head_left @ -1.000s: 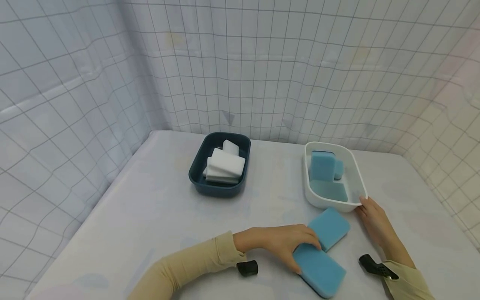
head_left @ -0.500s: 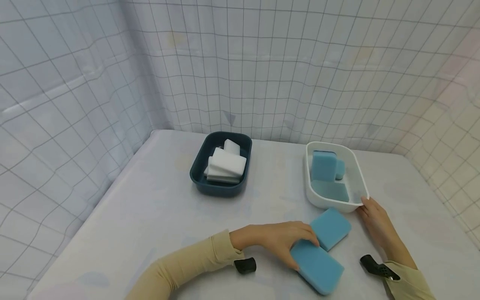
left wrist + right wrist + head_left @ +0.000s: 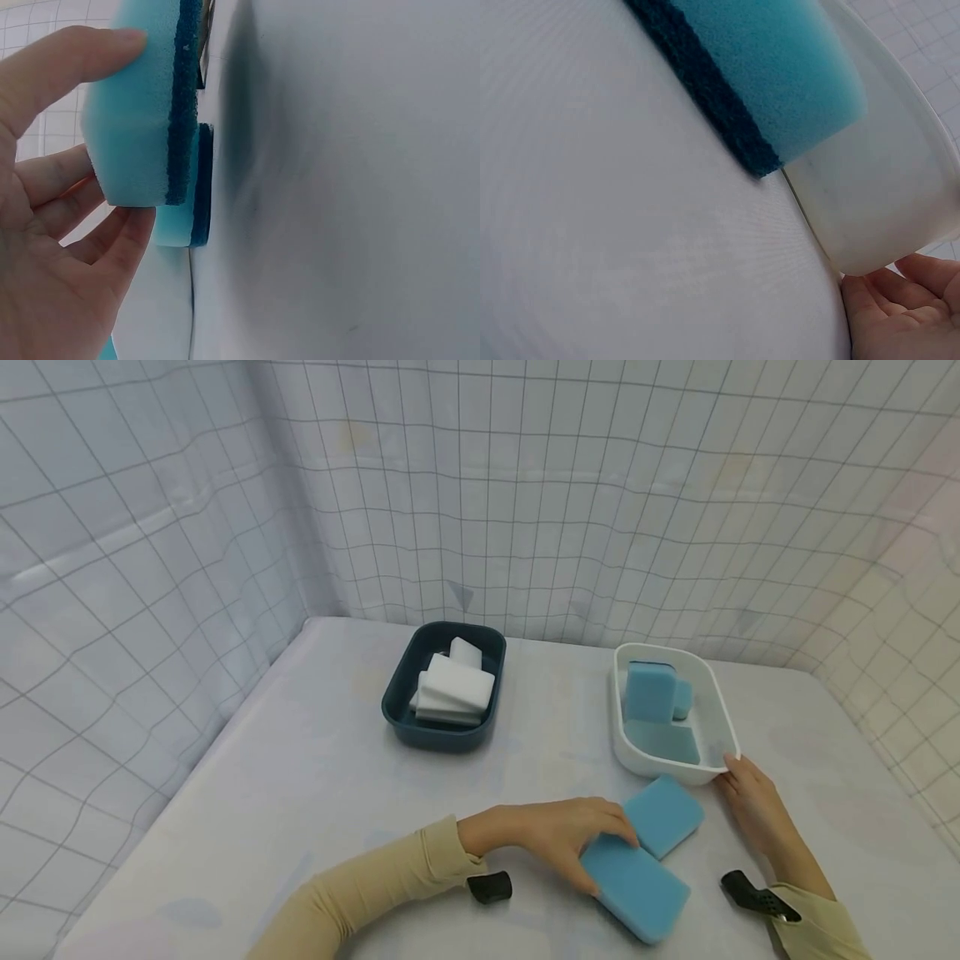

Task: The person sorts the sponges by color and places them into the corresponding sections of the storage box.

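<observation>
My left hand (image 3: 566, 839) grips a blue sponge (image 3: 636, 887) by its edges, thumb on one side and fingers on the other. In the left wrist view this sponge (image 3: 139, 127) shows a dark scouring layer and stands a little off the table. Just beyond it a second blue sponge (image 3: 663, 816) lies flat, in front of a white container (image 3: 626, 752). At that container's near right corner, my right hand (image 3: 753, 802) holds the rim. Inside stand and lie several blue sponges (image 3: 650, 692). The right wrist view shows the fingertips (image 3: 866, 289) against the container's outer wall (image 3: 885, 195).
A dark teal container (image 3: 437, 741) with several white sponge-like blocks (image 3: 457, 683) stands at the back, left of the white one. White cloth covers the table (image 3: 315, 760). Grid-patterned curtains (image 3: 480, 510) hang behind it and at both sides.
The left hand and its sponge have shifted slightly, towards the table's far side. The right hand keeps its place at the white container's corner.
</observation>
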{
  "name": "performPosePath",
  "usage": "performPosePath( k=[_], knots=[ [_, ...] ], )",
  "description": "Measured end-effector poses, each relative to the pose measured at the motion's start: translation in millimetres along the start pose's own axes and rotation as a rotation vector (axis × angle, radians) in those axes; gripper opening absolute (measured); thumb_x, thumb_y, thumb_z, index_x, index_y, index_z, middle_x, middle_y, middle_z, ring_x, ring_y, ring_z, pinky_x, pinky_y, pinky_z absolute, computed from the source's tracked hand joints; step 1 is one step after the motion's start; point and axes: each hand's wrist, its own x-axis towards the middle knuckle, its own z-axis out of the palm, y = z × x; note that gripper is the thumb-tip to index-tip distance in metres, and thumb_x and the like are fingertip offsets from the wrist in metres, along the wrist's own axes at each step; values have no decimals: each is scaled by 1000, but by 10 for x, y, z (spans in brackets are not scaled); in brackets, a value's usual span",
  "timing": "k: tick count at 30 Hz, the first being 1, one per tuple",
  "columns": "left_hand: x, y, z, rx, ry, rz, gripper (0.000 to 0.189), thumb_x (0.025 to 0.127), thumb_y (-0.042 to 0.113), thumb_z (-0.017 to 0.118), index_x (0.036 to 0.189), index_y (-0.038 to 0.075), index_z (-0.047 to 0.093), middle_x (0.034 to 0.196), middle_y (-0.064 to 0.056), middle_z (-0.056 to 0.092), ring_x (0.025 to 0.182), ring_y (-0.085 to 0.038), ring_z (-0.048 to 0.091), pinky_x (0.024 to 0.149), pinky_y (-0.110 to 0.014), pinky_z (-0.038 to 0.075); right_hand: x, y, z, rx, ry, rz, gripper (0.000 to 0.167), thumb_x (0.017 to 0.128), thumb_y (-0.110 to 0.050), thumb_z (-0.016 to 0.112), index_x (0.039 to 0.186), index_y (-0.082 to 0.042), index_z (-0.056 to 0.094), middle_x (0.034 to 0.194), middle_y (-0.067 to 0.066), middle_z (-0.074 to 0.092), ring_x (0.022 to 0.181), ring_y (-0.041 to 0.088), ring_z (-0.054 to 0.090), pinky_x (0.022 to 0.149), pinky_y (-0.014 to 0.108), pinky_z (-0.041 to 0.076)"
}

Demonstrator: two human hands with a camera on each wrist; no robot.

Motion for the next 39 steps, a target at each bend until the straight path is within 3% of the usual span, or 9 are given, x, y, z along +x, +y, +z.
performPosePath(
  k=[6, 16, 25, 33, 39],
  knots=[
    [-8, -7, -42, 16, 55, -11, 62, 79, 29, 74, 132, 12, 49, 132, -2, 49, 123, -6, 44, 104, -10, 33, -8, 4, 6, 0, -7, 0, 79, 100, -46, 28, 147, 1, -15, 155, 21, -17, 144, 34, -9, 116, 20, 16],
    [4, -61, -172, 25, 153, -56, 61, 76, 26, 77, 129, 11, 51, 129, -2, 52, 120, -11, 46, 102, -12, 36, 4, -7, -2, 15, 2, 9, 77, 101, -44, 27, 147, 1, -16, 155, 21, -17, 144, 34, -9, 117, 32, 8],
    [19, -98, -226, 64, 243, -117, 63, 76, 28, 77, 131, 11, 51, 130, -2, 52, 122, -14, 46, 104, -17, 37, 5, -10, 12, 5, -4, 21, 78, 100, -46, 27, 147, 0, -15, 156, 20, -16, 144, 32, -8, 117, 24, 14],
    [89, -131, -321, 73, 327, -174, 65, 77, 28, 76, 133, 10, 49, 133, -3, 52, 121, -15, 45, 101, -17, 39, 9, -11, -16, 4, -3, 17, 77, 101, -45, 27, 147, 0, -14, 156, 19, -14, 145, 30, -8, 115, 19, 17],
    [186, -192, -369, 99, 428, -201, 64, 77, 29, 76, 132, 8, 50, 133, -5, 52, 125, -17, 45, 103, -21, 40, 9, -6, -15, -6, -2, 32, 78, 100, -47, 26, 147, 1, -14, 156, 19, -14, 145, 29, -8, 117, 23, 13]
  ],
)
